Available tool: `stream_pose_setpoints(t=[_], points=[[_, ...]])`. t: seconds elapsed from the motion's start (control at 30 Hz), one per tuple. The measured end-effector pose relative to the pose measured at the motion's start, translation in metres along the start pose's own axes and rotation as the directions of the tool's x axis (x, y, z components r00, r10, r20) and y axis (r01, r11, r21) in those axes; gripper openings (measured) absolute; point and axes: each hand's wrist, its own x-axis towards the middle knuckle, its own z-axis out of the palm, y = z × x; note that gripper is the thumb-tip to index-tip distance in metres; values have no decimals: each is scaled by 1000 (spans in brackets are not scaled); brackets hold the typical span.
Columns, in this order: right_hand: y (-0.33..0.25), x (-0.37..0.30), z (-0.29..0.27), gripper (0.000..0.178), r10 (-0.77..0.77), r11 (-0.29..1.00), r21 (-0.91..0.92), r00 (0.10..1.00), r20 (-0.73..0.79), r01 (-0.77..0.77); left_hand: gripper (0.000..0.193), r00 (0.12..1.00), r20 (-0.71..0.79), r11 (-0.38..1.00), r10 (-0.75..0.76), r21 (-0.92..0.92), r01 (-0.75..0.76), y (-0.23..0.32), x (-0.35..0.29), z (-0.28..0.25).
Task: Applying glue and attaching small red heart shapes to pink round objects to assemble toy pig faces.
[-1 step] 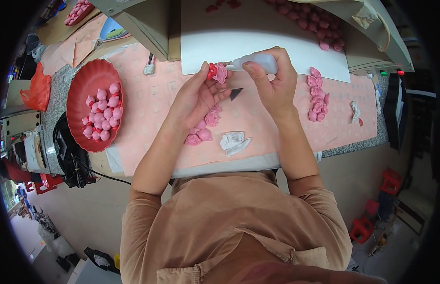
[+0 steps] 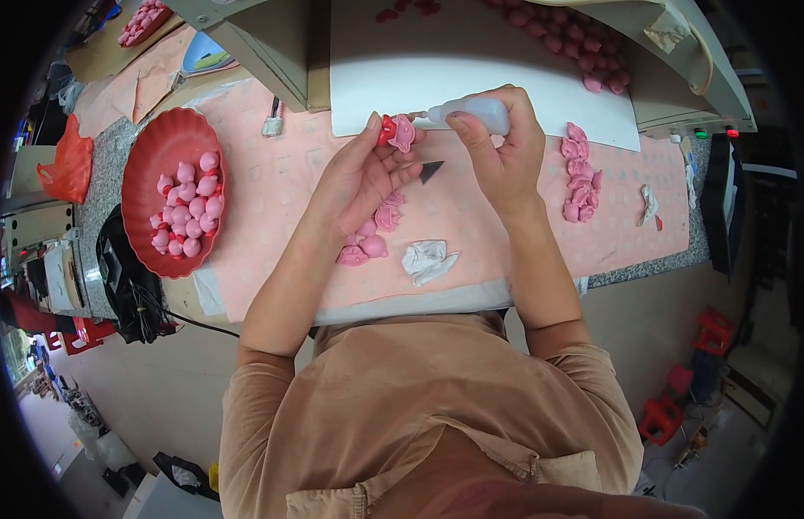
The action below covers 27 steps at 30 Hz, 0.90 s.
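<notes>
Between the thumb and fingers of my left hand (image 2: 367,169) is a small pink and red figure part (image 2: 402,134), held palm up over the table. My right hand (image 2: 510,151) is wrapped round a translucent squeeze bottle (image 2: 484,112), lying sideways. Its narrow tip points left and meets or nearly meets the pink piece; I cannot tell which. A dark triangular blade-like piece (image 2: 432,171) lies below my left fingertips. Several loose pink parts (image 2: 371,245) rest near my left wrist, beside a crumpled white cloth or tissue (image 2: 428,261).
A red scalloped bowl (image 2: 134,216) holding several round pink pieces (image 2: 194,206) stands at the left. Pink shaped parts (image 2: 582,177) form a row at the right. Behind, a white sheet (image 2: 402,73) lies under a shelf, with many pink pieces (image 2: 575,39) on it.
The squeeze bottle and my right hand have shifted very slightly to the right. My left hand and the piece in it look the same.
</notes>
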Motion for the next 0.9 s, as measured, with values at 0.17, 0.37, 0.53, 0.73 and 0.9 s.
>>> stream_pose_setpoints(t=[0.17,0.37,0.53,0.73,0.9], points=[[0,1,0,27,-7,1000,7,999,-37,7,42,1000,-7,1000,-6,-7,6,0,0,1],[-1,1,0,26,7,1000,-18,1000,21,-7,42,1000,0,1000,0,8,0,0,0,0],[0,0,0,25,-6,1000,16,1000,-13,6,42,999,-28,1000,19,11,-19,2,0,2],[-1,0,0,25,5,1000,-1,1000,13,-5,41,1000,-24,1000,14,10,-13,1,-1,2],[0,-1,-1,23,-24,1000,-19,999,26,25,40,999,-17,999,29,13,-29,2,-1,1]])
